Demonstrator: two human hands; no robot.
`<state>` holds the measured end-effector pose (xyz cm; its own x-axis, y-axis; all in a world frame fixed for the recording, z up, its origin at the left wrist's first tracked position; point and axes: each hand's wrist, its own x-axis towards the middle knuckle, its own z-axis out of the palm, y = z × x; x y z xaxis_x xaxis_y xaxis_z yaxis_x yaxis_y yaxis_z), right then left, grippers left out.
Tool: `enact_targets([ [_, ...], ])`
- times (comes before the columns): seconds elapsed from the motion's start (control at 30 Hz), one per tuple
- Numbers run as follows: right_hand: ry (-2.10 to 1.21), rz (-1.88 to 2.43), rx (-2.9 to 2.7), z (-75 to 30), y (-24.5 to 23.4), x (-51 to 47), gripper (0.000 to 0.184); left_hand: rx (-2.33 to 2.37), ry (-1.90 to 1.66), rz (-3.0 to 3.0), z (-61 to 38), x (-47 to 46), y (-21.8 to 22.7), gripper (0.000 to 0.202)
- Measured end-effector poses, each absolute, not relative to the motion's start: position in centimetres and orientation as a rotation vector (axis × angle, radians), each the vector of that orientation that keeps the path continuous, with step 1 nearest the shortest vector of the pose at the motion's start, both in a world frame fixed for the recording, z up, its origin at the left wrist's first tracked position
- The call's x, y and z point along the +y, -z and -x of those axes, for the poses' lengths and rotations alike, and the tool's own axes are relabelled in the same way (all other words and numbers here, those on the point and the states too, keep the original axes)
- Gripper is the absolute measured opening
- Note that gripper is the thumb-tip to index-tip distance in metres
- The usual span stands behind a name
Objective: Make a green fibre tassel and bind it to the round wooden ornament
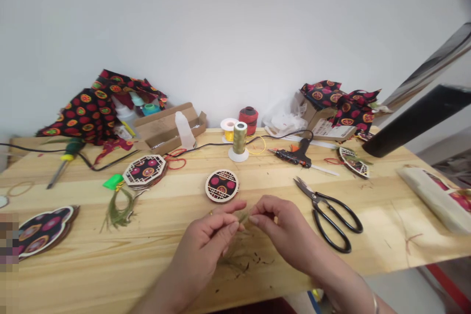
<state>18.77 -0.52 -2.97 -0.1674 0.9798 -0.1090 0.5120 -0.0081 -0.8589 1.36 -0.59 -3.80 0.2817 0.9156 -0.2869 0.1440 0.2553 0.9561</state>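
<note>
My left hand (213, 235) pinches a small bundle of olive-green thread (243, 217) between thumb and fingers. At the bundle's right end, my right hand (281, 223) has its thumb and forefinger closed on the same thread. Loose strands hang beneath the hands, partly hidden by the left one. Just beyond lies a round wooden-framed ornament (222, 186) with dark patterned fabric in it. Black-handled scissors (327, 213) rest to the right, blades slightly apart. A spool of olive thread (240, 140) stands upright farther back.
An octagonal ornament (145, 171) and a green tassel (119, 206) lie left, near a screwdriver (66, 162). A black glue gun (298, 154) with its cord lies back right. Cardboard boxes (172, 127) and red cord (248, 120) line the wall. A black tube (415, 120) slants at right.
</note>
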Motion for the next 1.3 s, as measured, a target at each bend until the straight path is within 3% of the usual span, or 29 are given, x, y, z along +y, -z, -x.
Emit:
enact_targets([
  [0.23,-1.498,1.336,-1.338,-18.2,2.6,-0.4,0.012,1.164,-0.731,-1.073,-1.5,-0.9,4.6,0.027],
  [0.63,-1.407,1.349,-1.043,-18.6,3.8,0.2,0.017,1.061,-0.895,-0.79,-1.5,-1.0,4.5,0.021],
  [0.93,-1.595,1.138,-0.884,-16.9,3.4,-0.4,0.013,1.052,-0.9,-0.758,-1.8,-1.1,4.3,0.019],
  [1.07,-1.49,1.123,-1.039,-16.8,3.4,-0.2,0.006,1.065,-0.895,-0.751,-1.9,-1.1,4.3,0.02],
  [1.3,-1.143,1.162,-1.366,-16.9,3.1,-0.3,0.009,1.076,-0.971,-0.676,-2.2,-0.8,4.0,0.015],
])
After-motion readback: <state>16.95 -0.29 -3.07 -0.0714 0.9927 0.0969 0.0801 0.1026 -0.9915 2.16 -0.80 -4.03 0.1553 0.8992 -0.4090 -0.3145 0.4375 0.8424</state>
